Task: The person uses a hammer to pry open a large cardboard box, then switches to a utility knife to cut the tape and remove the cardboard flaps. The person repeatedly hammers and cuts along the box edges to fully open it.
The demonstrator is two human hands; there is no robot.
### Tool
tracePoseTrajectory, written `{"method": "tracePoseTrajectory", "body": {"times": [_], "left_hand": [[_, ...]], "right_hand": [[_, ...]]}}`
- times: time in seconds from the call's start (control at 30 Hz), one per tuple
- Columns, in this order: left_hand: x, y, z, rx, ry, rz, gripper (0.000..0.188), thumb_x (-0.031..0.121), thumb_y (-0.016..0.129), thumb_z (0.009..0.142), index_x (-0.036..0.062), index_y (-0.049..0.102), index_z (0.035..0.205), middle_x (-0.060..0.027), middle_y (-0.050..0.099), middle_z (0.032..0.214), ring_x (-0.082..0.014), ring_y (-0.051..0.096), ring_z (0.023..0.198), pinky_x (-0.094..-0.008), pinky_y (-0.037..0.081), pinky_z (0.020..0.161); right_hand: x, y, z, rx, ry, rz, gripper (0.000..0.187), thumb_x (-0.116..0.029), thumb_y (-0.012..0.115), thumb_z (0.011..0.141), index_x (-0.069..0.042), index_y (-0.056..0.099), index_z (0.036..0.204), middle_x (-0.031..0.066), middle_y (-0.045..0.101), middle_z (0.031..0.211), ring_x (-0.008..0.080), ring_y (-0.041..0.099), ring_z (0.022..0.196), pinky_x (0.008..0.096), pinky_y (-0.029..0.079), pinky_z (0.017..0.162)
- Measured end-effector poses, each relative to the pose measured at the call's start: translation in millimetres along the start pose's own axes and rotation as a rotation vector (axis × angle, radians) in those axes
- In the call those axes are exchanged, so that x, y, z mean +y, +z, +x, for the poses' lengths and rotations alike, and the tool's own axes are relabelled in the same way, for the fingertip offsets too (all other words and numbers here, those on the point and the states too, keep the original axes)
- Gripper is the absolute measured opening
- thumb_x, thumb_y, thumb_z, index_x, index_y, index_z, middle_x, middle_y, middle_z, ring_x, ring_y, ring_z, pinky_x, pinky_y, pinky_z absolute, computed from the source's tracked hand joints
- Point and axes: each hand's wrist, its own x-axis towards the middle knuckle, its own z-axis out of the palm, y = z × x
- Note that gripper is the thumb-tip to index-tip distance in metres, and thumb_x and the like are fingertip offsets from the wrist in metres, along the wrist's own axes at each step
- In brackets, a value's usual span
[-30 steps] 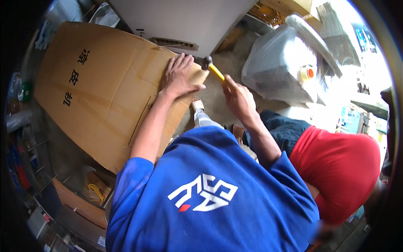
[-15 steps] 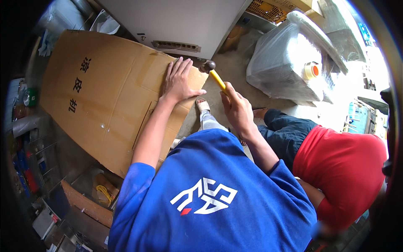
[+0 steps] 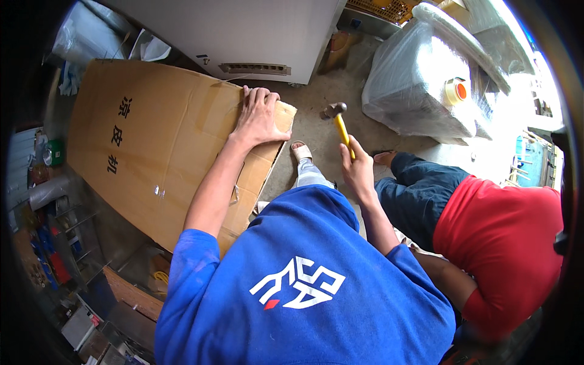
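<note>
A large, long brown cardboard box (image 3: 164, 146) with dark printed characters stretches away to my left. My left hand (image 3: 258, 118) grips its near right corner, fingers bent over the far edge and thumb over the right end. In my right hand (image 3: 357, 170) is a hammer (image 3: 342, 129), held by its yellow handle with the dark metal head up and away from me. The hammer is apart from the box, over the bare floor to its right.
A person in a red shirt (image 3: 499, 237) bends down close on my right. Beyond them stands a plastic-wrapped machine (image 3: 404, 79) with an orange-and-white fitting. A pale metal cabinet (image 3: 267, 30) borders the box's far side. Cluttered shelving (image 3: 76, 228) lies at lower left.
The hammer has moved right, away from the box's corner. My left hand's fingers have gone from lying flat to curling over the edge. The box has shifted slightly.
</note>
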Motion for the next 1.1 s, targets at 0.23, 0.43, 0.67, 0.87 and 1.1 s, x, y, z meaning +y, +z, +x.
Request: {"method": "tracePoseTrajectory", "body": {"times": [0.23, 0.43, 0.67, 0.87, 1.1], "left_hand": [[0.2, 4.1, -1.1, -0.005, -0.016, -0.02, 0.09, 0.044, 0.088, 0.056, 0.0039, 0.053, 0.128, -0.018, 0.049, 0.124, -0.0385, 0.043, 0.127, -0.0606, 0.021, 0.121], [23.9, -4.1, -80.6, 0.209, -0.193, -0.092, 0.11, 0.044, 0.088, 0.067, 0.0063, 0.036, 0.156, -0.0228, 0.039, 0.151, -0.0419, 0.028, 0.147, -0.0561, 0.027, 0.122], [84.4, 9.6, -272.3, -0.134, -0.628, 0.342, 0.099, 0.045, 0.074, 0.088, 0.0068, 0.021, 0.163, -0.0296, 0.009, 0.168, -0.0553, 0.009, 0.153, -0.0673, 0.013, 0.122], [84.3, 21.8, -294.8, 0.15, -0.63, 0.205, 0.097, 0.051, 0.072, 0.088, 0.0063, 0.027, 0.161, -0.0324, 0.011, 0.166, -0.0554, 0.013, 0.152, -0.0667, 0.014, 0.122], [94.1, 2.9, -430.0, -0.015, -0.644, 0.279, 0.09, 0.035, 0.072, 0.087, -0.002, 0.03, 0.158, -0.0295, 0.021, 0.166, -0.0449, 0.02, 0.154, -0.0586, 0.016, 0.125]], "right_hand": [[27.2, -13.7, -16.1, -0.027, 0.178, -0.051, 0.04, -0.025, 0.064, 0.102, -0.002, 0.062, 0.135, 0.0271, 0.072, 0.1, 0.0317, 0.073, 0.094, 0.0377, 0.055, 0.082], [23.6, -9.2, -12.5, -0.08, 0.203, 0.032, 0.041, -0.024, 0.065, 0.102, 0.001, 0.062, 0.135, 0.0214, 0.074, 0.1, 0.0186, 0.07, 0.095, 0.0331, 0.054, 0.084], [14.8, 1.5, 32.5, -0.113, 0.015, 0.049, 0.038, -0.024, 0.065, 0.101, 0.001, 0.064, 0.128, 0.0284, 0.072, 0.1, 0.0353, 0.074, 0.1, 0.0381, 0.055, 0.082], [-46.1, -10.4, 71.0, -0.11, -0.269, -0.002, 0.036, -0.024, 0.068, 0.099, -0.003, 0.066, 0.129, 0.0265, 0.072, 0.102, 0.0271, 0.075, 0.099, 0.0346, 0.055, 0.085], [-25.8, 6.7, -14.4, -0.004, -0.136, 0.179, 0.037, -0.023, 0.066, 0.101, 0.0, 0.065, 0.131, 0.0066, 0.067, 0.083, 0.0115, 0.062, 0.077, 0.0286, 0.051, 0.072]]}}
